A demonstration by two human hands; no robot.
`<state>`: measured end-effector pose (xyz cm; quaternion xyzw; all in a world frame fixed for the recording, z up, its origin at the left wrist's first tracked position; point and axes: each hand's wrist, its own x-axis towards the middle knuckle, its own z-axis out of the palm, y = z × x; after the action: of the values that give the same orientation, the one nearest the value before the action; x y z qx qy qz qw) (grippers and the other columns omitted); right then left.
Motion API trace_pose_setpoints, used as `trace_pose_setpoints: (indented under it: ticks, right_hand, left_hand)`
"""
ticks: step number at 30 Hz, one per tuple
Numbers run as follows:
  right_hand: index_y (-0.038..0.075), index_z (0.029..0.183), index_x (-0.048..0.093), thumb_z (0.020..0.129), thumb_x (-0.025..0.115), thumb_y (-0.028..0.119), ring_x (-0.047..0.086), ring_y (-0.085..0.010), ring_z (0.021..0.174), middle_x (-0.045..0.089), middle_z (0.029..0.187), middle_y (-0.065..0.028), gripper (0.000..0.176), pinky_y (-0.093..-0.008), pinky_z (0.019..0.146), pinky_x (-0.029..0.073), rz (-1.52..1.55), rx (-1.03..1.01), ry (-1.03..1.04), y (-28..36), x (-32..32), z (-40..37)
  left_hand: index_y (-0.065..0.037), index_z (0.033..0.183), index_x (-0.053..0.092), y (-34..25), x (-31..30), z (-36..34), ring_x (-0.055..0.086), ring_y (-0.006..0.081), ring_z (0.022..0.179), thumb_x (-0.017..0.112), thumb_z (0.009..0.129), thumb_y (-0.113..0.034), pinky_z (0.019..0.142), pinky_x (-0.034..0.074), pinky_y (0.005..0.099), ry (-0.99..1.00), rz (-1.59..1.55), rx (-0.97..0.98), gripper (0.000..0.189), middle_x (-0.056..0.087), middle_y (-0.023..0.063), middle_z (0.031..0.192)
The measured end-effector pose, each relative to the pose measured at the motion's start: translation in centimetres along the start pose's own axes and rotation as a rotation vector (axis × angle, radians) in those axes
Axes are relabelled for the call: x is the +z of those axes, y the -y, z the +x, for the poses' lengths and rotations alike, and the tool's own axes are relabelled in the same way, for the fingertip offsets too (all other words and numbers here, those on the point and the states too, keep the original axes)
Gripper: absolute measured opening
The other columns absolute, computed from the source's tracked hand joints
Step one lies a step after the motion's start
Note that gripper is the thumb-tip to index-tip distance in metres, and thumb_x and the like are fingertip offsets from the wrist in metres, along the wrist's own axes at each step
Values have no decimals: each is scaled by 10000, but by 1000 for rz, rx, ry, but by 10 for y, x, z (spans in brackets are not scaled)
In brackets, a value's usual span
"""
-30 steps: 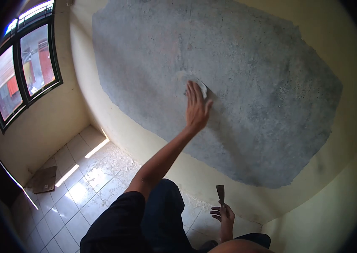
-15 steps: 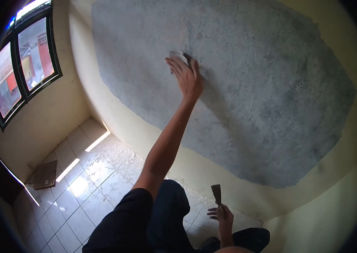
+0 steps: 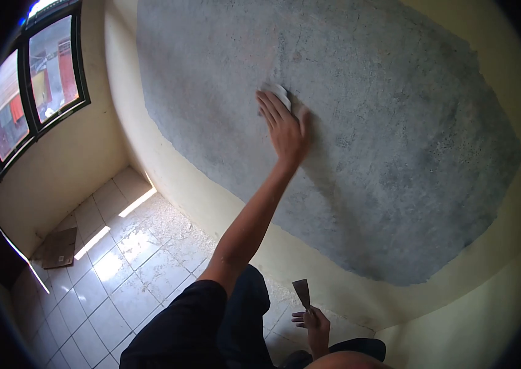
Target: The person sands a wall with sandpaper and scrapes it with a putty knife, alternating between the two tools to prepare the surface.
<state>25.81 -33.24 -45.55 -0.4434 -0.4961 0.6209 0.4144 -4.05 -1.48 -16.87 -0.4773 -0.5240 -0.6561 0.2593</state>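
My left hand (image 3: 284, 128) lies nearly flat against the wall, fingers pointing up and thumb out to the right. Under its fingers it holds a thin pale sheet (image 3: 280, 93), perhaps sandpaper, pressed on the bare grey patch (image 3: 383, 141); the sheet's edge shows above the fingers, slightly blurred. Low in the view, my right hand (image 3: 315, 321) grips a putty knife (image 3: 302, 294) by its handle, blade upward. The knife is apart from the grey patch. Most of its handle is hidden by the hand.
Cream paint (image 3: 180, 163) surrounds the grey patch. Pale crumbs and dust (image 3: 177, 222) lie along the wall's foot on the white tiled floor (image 3: 131, 307). A flat brown piece (image 3: 59, 248) lies at the left, below a dark-framed window (image 3: 38, 80).
My left hand and the pale sheet have moved slightly right and down across the grey patch. The right hand still holds the putty knife, now a little further left and lower in view.
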Motion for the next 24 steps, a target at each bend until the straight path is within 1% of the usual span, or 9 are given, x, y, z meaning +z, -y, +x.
trace_pose_setpoints:
  ticks: [2,4,8,11,14,16,18,20,24]
  right_hand:
    - [-91,1334,575,1048,601,131,767,-251,897,764,1050,-186,362,-344,789,602,14,-9,-3,19,5,5]
    - [-93,1335,572,1050,601,134,766,-258,909,761,1058,-189,366,-348,800,606,50,-31,1,24,7,11]
    - [-93,1334,569,1055,596,144,760,-260,937,757,1063,-193,367,-357,802,608,57,-34,24,13,4,6]
    - [-89,1327,572,1058,600,144,759,-240,924,763,1066,-187,357,-346,792,598,-12,-7,20,6,-6,1]
    - [-70,1304,592,1057,575,144,758,-241,906,760,1044,-185,327,-342,788,583,-39,-27,-6,13,-2,3]
    - [-74,1330,583,1066,551,152,757,-247,911,759,1049,-188,350,-352,801,582,-15,-59,-17,20,0,4]
    - [-73,1337,583,1070,560,164,756,-248,915,758,1048,-184,358,-355,801,582,-22,-57,-31,20,1,3]
    - [-68,1330,588,1065,584,157,755,-246,910,759,1044,-183,348,-350,795,582,-20,-53,-23,12,-4,-3]
    - [-65,1326,592,1068,587,165,754,-240,898,763,1037,-175,345,-348,787,582,-26,-40,-33,1,-9,-4]
  left_hand:
    - [147,1613,11,-9,-10,-84,-45,484,1601,283,1078,-655,1305,38,536,229,6,217,1002,-21,365,1702]
    - [152,1609,2,7,-33,-91,-67,493,1594,263,1081,-651,1305,28,535,476,26,285,996,-42,375,1695]
    - [168,1601,13,28,-15,36,-68,501,1590,321,1087,-619,1307,29,538,11,-239,-277,989,-55,378,1692]
    - [180,1594,41,-1,2,36,-36,506,1593,378,1092,-571,1302,42,548,-74,-18,-141,964,-4,404,1680]
    - [162,1603,-9,-20,-9,-69,-44,512,1590,392,1054,-656,1301,59,555,253,45,259,1064,-38,389,1688]
    - [174,1593,-31,-3,-32,-88,-45,530,1583,385,1067,-635,1300,60,556,511,53,383,1052,-42,401,1681]
    - [195,1578,-34,29,-19,-41,-54,539,1577,369,1080,-615,1301,46,556,236,77,223,1033,-61,426,1664]
    - [212,1567,-31,46,-8,27,-66,544,1573,360,1089,-594,1302,32,557,-8,-113,-152,1015,-78,446,1649]
    - [201,1577,-10,7,-2,6,-41,558,1570,304,1058,-692,1299,62,564,-3,-7,37,1079,-73,450,1647]
